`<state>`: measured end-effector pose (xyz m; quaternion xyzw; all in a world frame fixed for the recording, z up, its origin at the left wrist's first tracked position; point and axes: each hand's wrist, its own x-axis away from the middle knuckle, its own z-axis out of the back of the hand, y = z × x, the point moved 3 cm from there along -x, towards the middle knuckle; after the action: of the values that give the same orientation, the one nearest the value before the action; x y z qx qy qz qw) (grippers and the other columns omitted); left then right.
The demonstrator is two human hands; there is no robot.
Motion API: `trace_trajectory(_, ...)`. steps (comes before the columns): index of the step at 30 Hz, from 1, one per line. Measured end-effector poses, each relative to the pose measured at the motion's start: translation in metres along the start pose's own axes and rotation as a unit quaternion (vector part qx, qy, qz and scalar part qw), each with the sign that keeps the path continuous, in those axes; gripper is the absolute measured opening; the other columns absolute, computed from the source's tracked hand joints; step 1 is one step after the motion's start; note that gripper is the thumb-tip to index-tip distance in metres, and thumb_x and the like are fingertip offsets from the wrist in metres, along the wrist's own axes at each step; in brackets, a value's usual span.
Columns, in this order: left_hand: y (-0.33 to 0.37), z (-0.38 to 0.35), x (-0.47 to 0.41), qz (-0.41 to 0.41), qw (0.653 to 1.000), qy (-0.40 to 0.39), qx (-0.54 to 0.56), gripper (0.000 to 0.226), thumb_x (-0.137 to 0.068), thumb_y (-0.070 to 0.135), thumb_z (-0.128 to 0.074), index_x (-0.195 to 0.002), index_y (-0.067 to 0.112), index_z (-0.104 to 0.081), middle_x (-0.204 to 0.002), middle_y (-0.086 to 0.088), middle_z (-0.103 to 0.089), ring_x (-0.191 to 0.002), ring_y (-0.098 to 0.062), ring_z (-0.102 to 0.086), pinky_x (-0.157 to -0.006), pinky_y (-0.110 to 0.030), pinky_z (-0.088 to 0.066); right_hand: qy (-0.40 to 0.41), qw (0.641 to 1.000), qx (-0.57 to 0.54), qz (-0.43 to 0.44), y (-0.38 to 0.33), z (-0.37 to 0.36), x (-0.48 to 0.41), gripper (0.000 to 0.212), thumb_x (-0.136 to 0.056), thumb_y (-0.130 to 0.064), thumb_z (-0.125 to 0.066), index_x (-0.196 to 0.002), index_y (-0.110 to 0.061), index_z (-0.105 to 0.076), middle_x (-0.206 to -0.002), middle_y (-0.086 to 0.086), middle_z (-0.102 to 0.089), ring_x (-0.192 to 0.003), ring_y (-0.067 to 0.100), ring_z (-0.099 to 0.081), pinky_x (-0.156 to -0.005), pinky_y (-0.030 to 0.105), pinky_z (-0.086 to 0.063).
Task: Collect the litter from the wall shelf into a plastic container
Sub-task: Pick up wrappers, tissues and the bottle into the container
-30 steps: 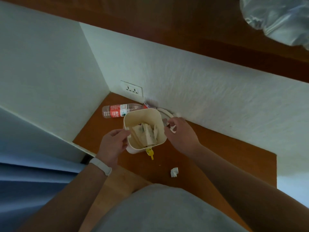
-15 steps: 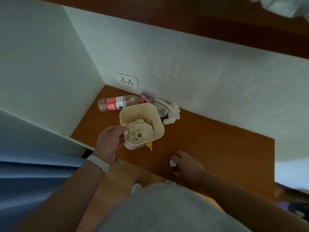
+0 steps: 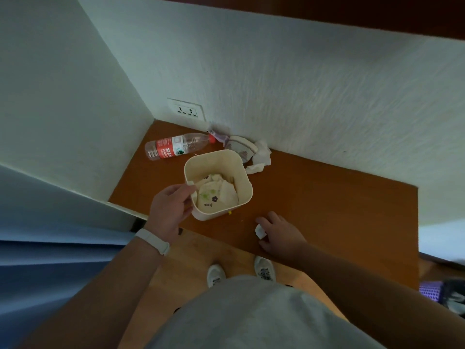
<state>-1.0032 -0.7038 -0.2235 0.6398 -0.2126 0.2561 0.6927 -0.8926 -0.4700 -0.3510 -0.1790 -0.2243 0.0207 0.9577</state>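
Observation:
A cream plastic container stands on the brown wall shelf, holding crumpled paper with a flower print. My left hand grips its near-left rim. My right hand lies on the shelf near the front edge, fingers curled round a small white paper wad. Behind the container lie a clear water bottle with a red label, a purple-edged wrapper, a round paper cup-like piece and a crumpled white tissue.
White walls close the shelf at the back and left, with a power socket above the bottle. A tiny yellow piece peeks out under the container's front. Below the shelf are wooden floor and my white shoes.
My right hand left the litter behind the container, swung to the shelf's front and closed on the small white wad. The left hand kept hold of the container.

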Motion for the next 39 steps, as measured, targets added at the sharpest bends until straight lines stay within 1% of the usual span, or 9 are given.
trace_trajectory(5, -0.001, 0.003, 0.005, -0.006, 1.0, 0.0, -0.003, 0.006, -0.096, 0.017, -0.065, -0.095, 0.012, -0.069, -0.09, -0.006, -0.075, -0.078, -0.017, -0.072, -0.079, -0.034, -0.059, -0.008, 1.0, 0.009, 0.001, -0.01, -0.001, -0.011, 0.034, -0.097, -0.029, -0.049, -0.131, -0.023, -0.05, -0.123, 0.004, -0.047, -0.112, 0.025, -0.05, -0.087, 0.039, -0.048)
trace_trajectory(10, -0.002, 0.007, 0.006, -0.011, 1.0, 0.001, 0.004, 0.005, -0.096, 0.015, -0.065, -0.094, 0.012, -0.069, -0.089, -0.007, -0.074, -0.077, -0.017, -0.071, -0.081, -0.036, -0.058, 0.02, 0.999, -0.04, -0.014, -0.007, 0.001, -0.007, 0.032, -0.097, -0.026, -0.048, -0.129, -0.022, -0.052, -0.117, 0.003, -0.049, -0.108, 0.024, -0.05, -0.083, 0.036, -0.047)
trace_trajectory(14, -0.003, 0.01, 0.004, -0.013, 1.0, 0.003, 0.0, 0.006, -0.095, 0.016, -0.066, -0.098, 0.012, -0.07, -0.099, -0.011, -0.075, -0.085, -0.021, -0.072, -0.087, -0.039, -0.058, 0.12, 0.985, -0.121, -0.016, -0.013, 0.03, 0.0, 0.03, -0.093, -0.023, -0.057, -0.123, -0.02, -0.057, -0.111, 0.001, -0.053, -0.097, 0.02, -0.054, -0.074, 0.03, -0.045)
trace_trajectory(18, -0.004, 0.009, 0.004, -0.019, 1.0, 0.005, -0.002, 0.007, -0.094, 0.016, -0.068, -0.1, 0.012, -0.07, -0.109, -0.015, -0.075, -0.096, -0.025, -0.073, -0.089, -0.042, -0.06, 0.241, 0.954, -0.18, 0.007, -0.033, 0.08, 0.008, 0.028, -0.089, -0.021, -0.065, -0.117, -0.019, -0.06, -0.108, -0.007, -0.053, -0.089, 0.008, -0.052, -0.072, 0.019, -0.043)
trace_trajectory(21, -0.002, 0.006, 0.005, -0.03, 1.0, 0.001, -0.004, 0.007, -0.095, 0.016, -0.067, -0.101, 0.012, -0.069, -0.105, -0.011, -0.076, -0.094, -0.023, -0.075, -0.08, -0.034, -0.061, 0.288, 0.936, -0.199, 0.031, -0.051, 0.11, 0.009, 0.03, -0.088, -0.021, -0.067, -0.117, -0.017, -0.06, -0.103, -0.007, -0.053, -0.082, 0.004, -0.049, -0.068, 0.013, -0.041)
trace_trajectory(27, -0.002, 0.007, 0.008, -0.033, 0.999, -0.001, -0.006, 0.011, -0.094, 0.017, -0.068, -0.103, 0.012, -0.071, -0.104, -0.009, -0.077, -0.095, -0.023, -0.075, -0.086, -0.04, -0.061, 0.242, 0.955, -0.147, 0.083, -0.076, 0.119, -0.007, 0.034, -0.09, -0.024, -0.064, -0.122, -0.018, -0.056, -0.114, -0.003, -0.054, -0.1, 0.012, -0.051, -0.082, 0.024, -0.046)
trace_trajectory(30, -0.002, 0.015, 0.008, -0.036, 0.999, 0.008, 0.001, 0.014, -0.094, 0.017, -0.068, -0.106, 0.01, -0.071, -0.105, -0.01, -0.077, -0.093, -0.022, -0.076, -0.082, -0.037, -0.062, 0.226, 0.961, -0.124, 0.102, -0.082, 0.115, -0.013, 0.036, -0.091, -0.026, -0.063, -0.125, -0.019, -0.055, -0.12, -0.003, -0.052, -0.105, 0.009, -0.047, -0.084, 0.02, -0.04)
trace_trajectory(33, -0.003, 0.025, 0.006, -0.032, 0.999, 0.026, 0.02, 0.014, -0.094, 0.017, -0.068, -0.106, 0.009, -0.07, -0.107, -0.013, -0.076, -0.099, -0.028, -0.074, -0.092, -0.047, -0.059, 0.209, 0.965, -0.103, 0.12, -0.087, 0.115, -0.017, 0.038, -0.092, -0.03, -0.062, -0.127, -0.019, -0.056, -0.124, -0.003, -0.05, -0.112, 0.009, -0.045, -0.089, 0.018, -0.035)
trace_trajectory(39, -0.009, 0.044, 0.005, -0.024, 0.997, 0.071, 0.036, 0.019, -0.096, 0.021, -0.066, -0.11, 0.009, -0.068, -0.101, -0.009, -0.074, -0.097, -0.023, -0.072, -0.094, -0.046, -0.058, 0.182, 0.969, -0.113, 0.126, -0.083, 0.107, -0.038, 0.032, -0.094, -0.034, -0.059, -0.123, -0.018, -0.058, -0.121, -0.005, -0.049, -0.104, 0.003, -0.045, -0.085, 0.019, -0.038)
